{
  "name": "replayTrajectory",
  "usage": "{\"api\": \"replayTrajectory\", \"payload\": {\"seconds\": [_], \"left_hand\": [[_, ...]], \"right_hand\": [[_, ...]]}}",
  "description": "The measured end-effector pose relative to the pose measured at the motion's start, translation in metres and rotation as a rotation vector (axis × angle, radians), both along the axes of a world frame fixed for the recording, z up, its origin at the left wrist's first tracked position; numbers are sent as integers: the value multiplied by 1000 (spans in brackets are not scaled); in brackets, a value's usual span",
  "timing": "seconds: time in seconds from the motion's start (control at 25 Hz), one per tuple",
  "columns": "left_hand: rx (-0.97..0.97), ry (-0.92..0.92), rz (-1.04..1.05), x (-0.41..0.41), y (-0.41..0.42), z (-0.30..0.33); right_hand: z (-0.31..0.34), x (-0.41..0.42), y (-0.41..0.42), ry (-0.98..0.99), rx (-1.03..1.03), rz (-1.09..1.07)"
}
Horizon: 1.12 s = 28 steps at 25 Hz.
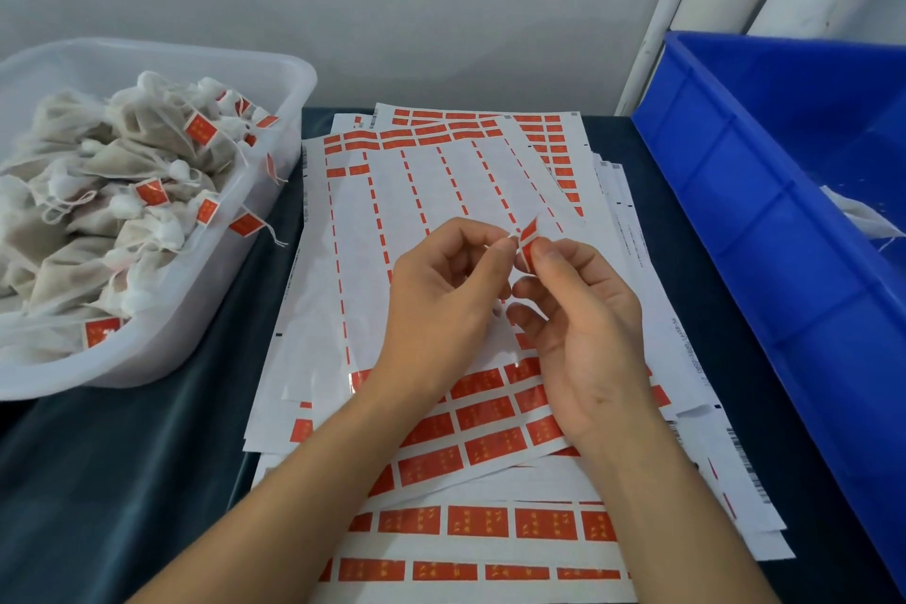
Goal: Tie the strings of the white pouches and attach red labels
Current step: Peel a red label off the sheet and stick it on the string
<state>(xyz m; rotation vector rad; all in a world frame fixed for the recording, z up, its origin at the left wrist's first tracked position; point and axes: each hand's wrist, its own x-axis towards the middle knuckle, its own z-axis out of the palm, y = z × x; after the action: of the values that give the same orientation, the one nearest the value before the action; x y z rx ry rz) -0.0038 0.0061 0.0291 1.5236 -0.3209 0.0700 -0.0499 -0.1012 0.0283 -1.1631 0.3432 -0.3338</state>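
Above a stack of label sheets [421, 191], my two hands meet fingertip to fingertip. My right hand [583, 309] pinches a small red label [528, 233], which is half folded and stands up between thumb and forefinger. My left hand [441, 289] pinches a thin white bit at the label's left edge; it looks like a string end, but I cannot tell for sure. No pouch shows under my hands. Several tied white pouches [122, 162] with red labels on their strings fill a clear plastic tub [274, 64] at the left.
A big blue bin [735, 191] stands along the right side, with a scrap of white fabric [863, 216] inside it. The sheets lie on a dark cloth-covered table [122, 481]. Rows of unpeeled red labels [490, 520] remain on the near sheets. A grey wall is behind.
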Motion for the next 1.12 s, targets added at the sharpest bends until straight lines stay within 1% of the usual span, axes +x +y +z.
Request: {"api": "replayTrajectory", "payload": {"seconds": [0.4,0.52,0.64,0.84,1.0,1.12], "left_hand": [[15,-30,-36,-5,-1,1],[15,-39,-37,-6,-1,3],[1,-6,-31,-7,-2,5],[-14,61,-40,-9,-4,5],[-12,68,-54,-10,-2,5],[-1,80,-35,-9,-2,5]], "right_hand": [[-3,3,1,8,-5,-38],[-5,4,2,18,-34,-69],[-7,5,3,14,-77,-100],[-8,5,5,-47,-192,-179],[-11,4,6,-72,-358,-271],[-12,2,7,-112,-483,-270]]}}
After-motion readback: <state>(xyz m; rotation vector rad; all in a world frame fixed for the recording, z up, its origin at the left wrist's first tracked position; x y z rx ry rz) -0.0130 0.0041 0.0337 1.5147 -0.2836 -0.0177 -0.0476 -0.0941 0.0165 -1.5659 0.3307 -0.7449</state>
